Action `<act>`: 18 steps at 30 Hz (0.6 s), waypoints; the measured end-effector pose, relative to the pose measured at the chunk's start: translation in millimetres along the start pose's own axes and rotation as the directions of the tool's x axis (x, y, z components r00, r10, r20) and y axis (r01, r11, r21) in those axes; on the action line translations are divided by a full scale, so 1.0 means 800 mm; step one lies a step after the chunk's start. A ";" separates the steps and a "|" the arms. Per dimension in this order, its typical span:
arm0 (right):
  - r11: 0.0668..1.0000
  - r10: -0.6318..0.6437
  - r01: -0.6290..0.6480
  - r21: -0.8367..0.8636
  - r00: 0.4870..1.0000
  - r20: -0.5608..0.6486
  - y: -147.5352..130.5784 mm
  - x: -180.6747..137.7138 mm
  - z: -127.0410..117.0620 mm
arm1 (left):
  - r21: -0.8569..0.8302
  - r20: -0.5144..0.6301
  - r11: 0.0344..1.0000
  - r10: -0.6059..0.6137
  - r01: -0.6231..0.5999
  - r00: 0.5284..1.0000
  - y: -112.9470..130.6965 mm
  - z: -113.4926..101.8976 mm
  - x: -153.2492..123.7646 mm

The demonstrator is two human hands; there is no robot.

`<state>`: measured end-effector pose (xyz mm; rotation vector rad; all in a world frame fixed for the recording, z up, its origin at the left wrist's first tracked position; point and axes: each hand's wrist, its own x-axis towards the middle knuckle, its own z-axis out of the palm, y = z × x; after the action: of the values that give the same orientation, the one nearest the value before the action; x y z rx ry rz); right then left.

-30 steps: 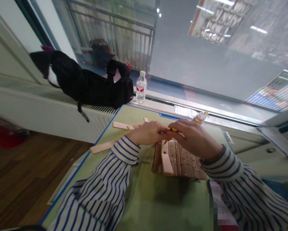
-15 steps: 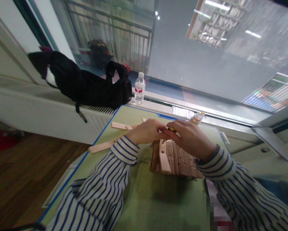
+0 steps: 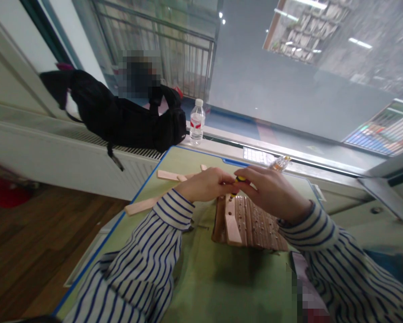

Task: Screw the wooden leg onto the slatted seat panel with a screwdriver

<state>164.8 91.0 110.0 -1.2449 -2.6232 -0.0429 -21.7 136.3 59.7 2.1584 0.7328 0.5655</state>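
Observation:
My left hand (image 3: 206, 185) and my right hand (image 3: 272, 190) meet above the far end of a brown wooden board (image 3: 255, 222) full of small holes. Both hands are closed around a small yellow and black tool (image 3: 239, 181) that points down at a pale wooden strip (image 3: 231, 224) lying along the board's left side. Both sleeves are striped blue and white. The tool's tip is hidden between my fingers.
The board lies on a green mat (image 3: 215, 278) with a blue edge. Pale wooden slats (image 3: 147, 204) lie left of my hands. A water bottle (image 3: 197, 122) and a black bag (image 3: 120, 116) sit on the window ledge. A small clear bottle (image 3: 279, 163) stands behind my right hand.
Both hands stay together on the tool above the board. The view has shifted slightly; nothing else has visibly moved.

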 end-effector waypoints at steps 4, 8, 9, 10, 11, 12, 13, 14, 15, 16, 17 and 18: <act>0.999 0.017 -0.019 -0.044 0.999 -0.043 -0.003 -0.002 0.003 | 0.020 0.015 1.000 -0.009 0.009 1.000 -0.002 0.002 0.000; 0.995 0.031 -0.035 -0.090 0.999 -0.042 -0.008 -0.004 0.003 | 0.048 0.000 0.999 0.017 -0.017 1.000 -0.001 0.003 0.000; 0.995 0.036 -0.039 -0.096 0.999 -0.034 -0.009 -0.004 0.002 | 0.052 -0.010 0.998 0.022 -0.022 1.000 0.000 0.003 0.000; 0.994 0.041 -0.043 -0.103 0.999 -0.026 -0.009 -0.005 0.002 | 0.052 -0.022 0.998 0.022 -0.021 1.000 0.001 0.002 0.000; 0.993 0.046 -0.047 -0.109 0.999 -0.017 -0.010 -0.005 0.001 | 0.049 -0.036 0.999 0.019 -0.017 0.999 0.002 0.002 0.001; 0.992 0.050 -0.050 -0.112 0.999 -0.006 -0.010 -0.006 -0.001 | 0.045 -0.049 0.999 0.018 -0.016 0.999 0.004 0.002 0.001; 0.992 0.053 -0.052 -0.112 0.999 0.006 -0.010 -0.006 -0.002 | 0.040 -0.059 0.999 0.020 -0.017 0.998 0.005 0.001 0.001; 0.993 0.053 -0.051 -0.106 0.998 0.021 -0.011 -0.005 -0.005 | 0.038 -0.066 0.999 0.021 -0.018 0.998 0.006 0.002 0.002; 0.995 0.050 -0.046 -0.093 0.998 0.039 -0.011 -0.005 -0.007 | 0.038 -0.069 0.999 0.021 -0.019 0.997 0.007 0.002 0.002; 0.997 0.039 -0.035 -0.075 0.997 0.060 -0.010 -0.004 -0.011 | 0.041 -0.072 0.999 0.019 -0.016 0.997 0.007 0.002 0.002; 0.998 0.024 -0.020 -0.054 0.997 0.079 -0.010 -0.003 -0.014 | 0.045 -0.077 0.999 0.014 -0.010 0.997 0.007 0.002 0.003; 1.000 0.007 -0.004 -0.031 0.995 0.096 -0.009 -0.002 -0.018 | 0.052 -0.084 0.999 0.008 -0.003 0.996 0.006 0.003 0.003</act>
<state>162.8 83.4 124.1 -1.2948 -2.7110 -0.0234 -17.2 134.0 62.5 2.1957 0.7955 0.6505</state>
